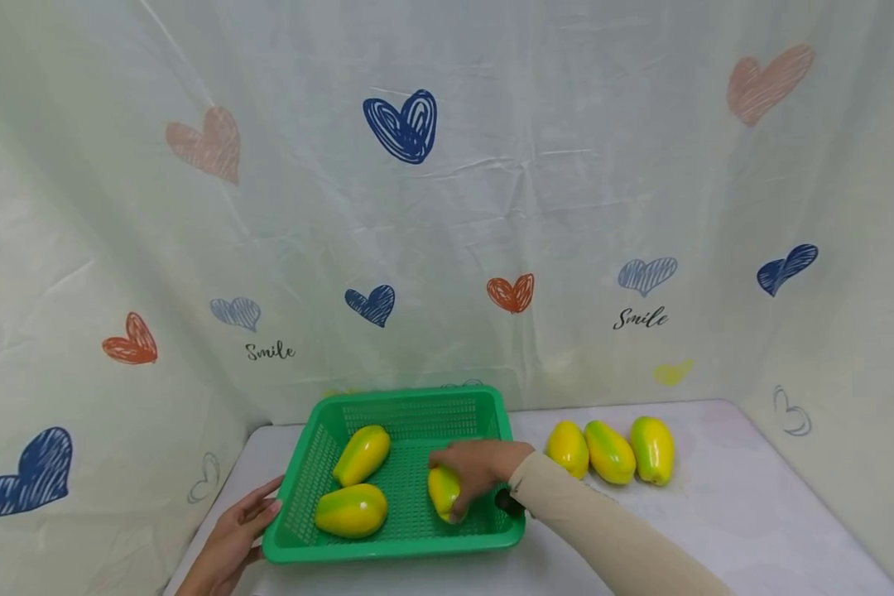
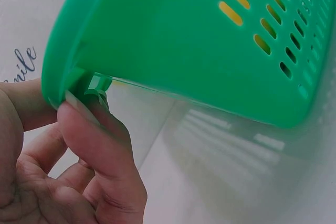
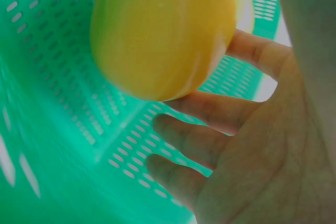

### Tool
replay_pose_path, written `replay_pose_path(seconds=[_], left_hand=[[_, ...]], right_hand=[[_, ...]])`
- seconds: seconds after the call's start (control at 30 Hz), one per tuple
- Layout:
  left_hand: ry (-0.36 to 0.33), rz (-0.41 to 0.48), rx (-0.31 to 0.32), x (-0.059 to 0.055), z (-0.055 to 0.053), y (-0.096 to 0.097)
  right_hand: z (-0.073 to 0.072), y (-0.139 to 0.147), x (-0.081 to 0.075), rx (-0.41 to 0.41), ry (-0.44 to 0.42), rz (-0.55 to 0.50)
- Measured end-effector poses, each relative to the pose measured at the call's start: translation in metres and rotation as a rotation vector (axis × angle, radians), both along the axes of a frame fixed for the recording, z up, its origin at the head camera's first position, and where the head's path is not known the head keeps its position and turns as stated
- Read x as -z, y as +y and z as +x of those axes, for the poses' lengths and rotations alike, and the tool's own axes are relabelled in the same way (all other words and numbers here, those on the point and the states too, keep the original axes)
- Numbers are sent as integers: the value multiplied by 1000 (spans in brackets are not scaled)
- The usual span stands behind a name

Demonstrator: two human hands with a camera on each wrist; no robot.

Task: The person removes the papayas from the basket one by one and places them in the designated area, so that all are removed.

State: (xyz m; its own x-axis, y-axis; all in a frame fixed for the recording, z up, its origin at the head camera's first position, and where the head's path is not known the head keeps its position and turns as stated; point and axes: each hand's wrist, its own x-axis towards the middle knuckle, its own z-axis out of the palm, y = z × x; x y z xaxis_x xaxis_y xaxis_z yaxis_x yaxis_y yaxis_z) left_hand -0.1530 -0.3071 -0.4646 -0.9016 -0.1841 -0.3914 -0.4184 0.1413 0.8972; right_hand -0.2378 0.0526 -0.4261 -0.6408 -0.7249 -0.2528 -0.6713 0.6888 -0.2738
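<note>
A green plastic basket (image 1: 398, 548) with slotted walls stands on the table. My left hand (image 1: 233, 530) pinches its left rim between thumb and fingers, as the left wrist view shows up close around the rim (image 2: 55, 59). Inside the basket, my right hand (image 1: 478, 468) grips a yellow-green papaya (image 1: 441, 495) near the right side. In the right wrist view the fingers (image 3: 207, 111) lie against that papaya (image 3: 163, 35). Two more papayas, one behind (image 1: 362, 455) and one in front (image 1: 352, 511), lie in the basket's left half.
Three papayas (image 1: 609, 452) lie side by side on the white table (image 1: 723, 513), right of the basket. Behind and at both sides hangs a pale curtain (image 1: 447, 223) printed with hearts. A small dark round object (image 1: 508, 502) shows below my right wrist.
</note>
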Motion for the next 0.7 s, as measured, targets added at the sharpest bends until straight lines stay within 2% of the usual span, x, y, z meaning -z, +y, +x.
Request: replay_pose_path(seconds=[0.23, 0.43, 0.53, 0.7], left_hand=[[18, 9, -3, 0, 0, 2], [14, 8, -5, 1, -2, 1], [9, 9, -4, 1, -2, 0], [-3, 13, -2, 0, -2, 0]], right_hand=[[12, 28, -21, -24, 116, -147], [27, 55, -30, -13, 176, -298], [35, 69, -33, 21, 202, -386], [47, 92, -35, 129, 216, -487]])
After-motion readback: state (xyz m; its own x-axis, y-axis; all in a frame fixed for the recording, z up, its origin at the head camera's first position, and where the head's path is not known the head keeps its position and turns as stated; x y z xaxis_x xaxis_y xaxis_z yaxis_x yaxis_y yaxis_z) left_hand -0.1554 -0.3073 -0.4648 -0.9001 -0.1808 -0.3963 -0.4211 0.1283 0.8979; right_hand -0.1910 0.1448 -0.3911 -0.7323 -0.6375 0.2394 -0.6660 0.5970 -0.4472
